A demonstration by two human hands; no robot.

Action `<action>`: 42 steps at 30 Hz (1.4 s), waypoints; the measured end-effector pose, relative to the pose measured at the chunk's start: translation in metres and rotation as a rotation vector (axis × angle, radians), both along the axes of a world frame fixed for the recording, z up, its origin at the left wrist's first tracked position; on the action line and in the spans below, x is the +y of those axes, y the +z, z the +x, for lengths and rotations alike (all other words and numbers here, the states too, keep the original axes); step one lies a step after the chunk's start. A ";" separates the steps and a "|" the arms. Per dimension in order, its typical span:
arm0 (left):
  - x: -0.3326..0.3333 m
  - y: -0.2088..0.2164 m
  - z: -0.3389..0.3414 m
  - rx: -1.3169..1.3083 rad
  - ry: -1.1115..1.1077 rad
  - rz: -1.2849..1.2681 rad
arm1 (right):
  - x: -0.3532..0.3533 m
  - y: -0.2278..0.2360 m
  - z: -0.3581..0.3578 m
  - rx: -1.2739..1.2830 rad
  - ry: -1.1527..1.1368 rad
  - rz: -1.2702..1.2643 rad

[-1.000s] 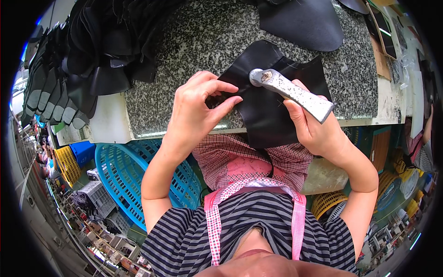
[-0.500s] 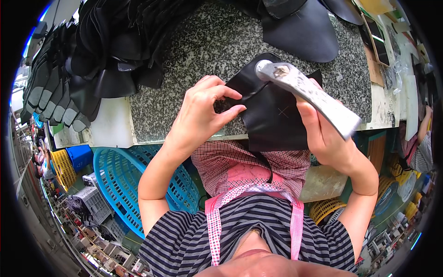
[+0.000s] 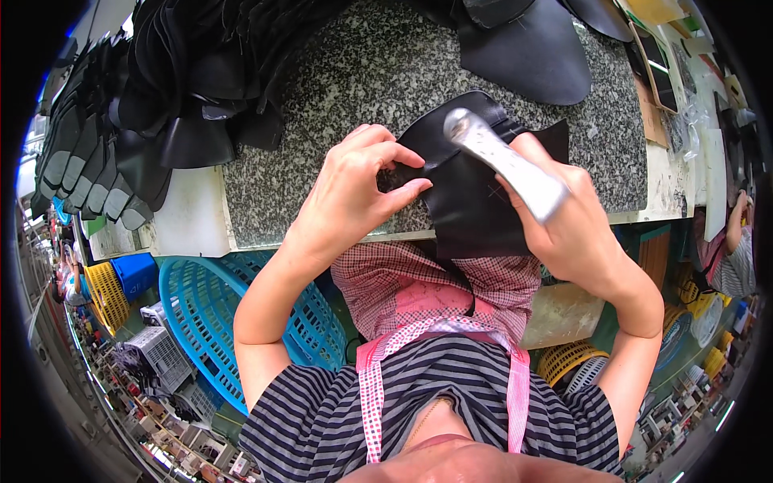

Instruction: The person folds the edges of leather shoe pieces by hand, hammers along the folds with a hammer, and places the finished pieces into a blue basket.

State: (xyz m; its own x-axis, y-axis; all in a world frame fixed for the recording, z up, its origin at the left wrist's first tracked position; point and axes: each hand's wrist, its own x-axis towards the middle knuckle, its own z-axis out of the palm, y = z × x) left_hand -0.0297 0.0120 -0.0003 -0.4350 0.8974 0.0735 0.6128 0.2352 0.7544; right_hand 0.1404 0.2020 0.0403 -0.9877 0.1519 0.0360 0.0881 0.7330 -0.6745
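Note:
My right hand (image 3: 568,213) is closed round a hammer whose silvery metal head (image 3: 507,165) hangs over a black leather piece (image 3: 475,213). The round end of the head is over the upper part of the leather; the handle is hidden by my hand. This leather has a folded seam across it and a pale cross mark, and its lower end hangs past the front edge of the stone slab. At the leather's left edge is my left hand (image 3: 358,185). Its thumb and forefinger are apart, their tips at the edge, and the other fingers are curled.
The speckled stone slab (image 3: 346,88) lies on a worktable. Stacked black leather pieces (image 3: 193,64) fill the far left; another large black piece (image 3: 527,52) lies at the far right. A blue plastic basket (image 3: 201,322) stands below left, a yellow basket (image 3: 564,362) below right.
My right hand has shifted forward, and the hammer looks lower over the leather, its broad end now further left. The leather's far edge shows more. My left hand stays nearly in place.

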 end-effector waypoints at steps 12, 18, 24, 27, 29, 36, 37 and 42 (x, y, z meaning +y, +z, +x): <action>0.000 -0.002 0.003 0.017 0.046 0.070 | -0.015 -0.034 0.011 0.056 -0.045 -0.235; 0.002 -0.004 -0.004 0.041 -0.006 0.078 | -0.012 -0.036 0.008 0.173 -0.076 -0.316; 0.002 -0.009 -0.007 0.070 -0.015 0.103 | -0.013 -0.032 0.012 0.062 -0.041 -0.345; 0.003 -0.013 -0.005 0.093 -0.010 0.152 | -0.012 -0.037 0.021 0.126 -0.083 -0.357; 0.004 -0.014 -0.002 0.033 0.048 0.134 | -0.009 -0.024 0.029 -0.002 -0.071 -0.360; 0.015 -0.014 -0.004 0.192 -0.067 0.168 | -0.009 -0.022 0.029 -0.073 0.030 -0.312; 0.017 -0.014 -0.005 0.193 -0.070 0.167 | -0.007 -0.023 0.029 -0.071 0.027 -0.313; 0.023 -0.009 -0.011 -0.023 -0.011 0.097 | -0.005 -0.029 0.033 -0.074 0.014 -0.388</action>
State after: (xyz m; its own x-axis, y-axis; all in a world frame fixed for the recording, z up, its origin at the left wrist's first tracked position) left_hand -0.0411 0.0348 -0.0092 -0.4281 0.8911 0.1504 0.5973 0.1540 0.7871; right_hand 0.1734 0.1971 0.0115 -0.9876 0.1262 -0.0931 0.1387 0.4262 -0.8939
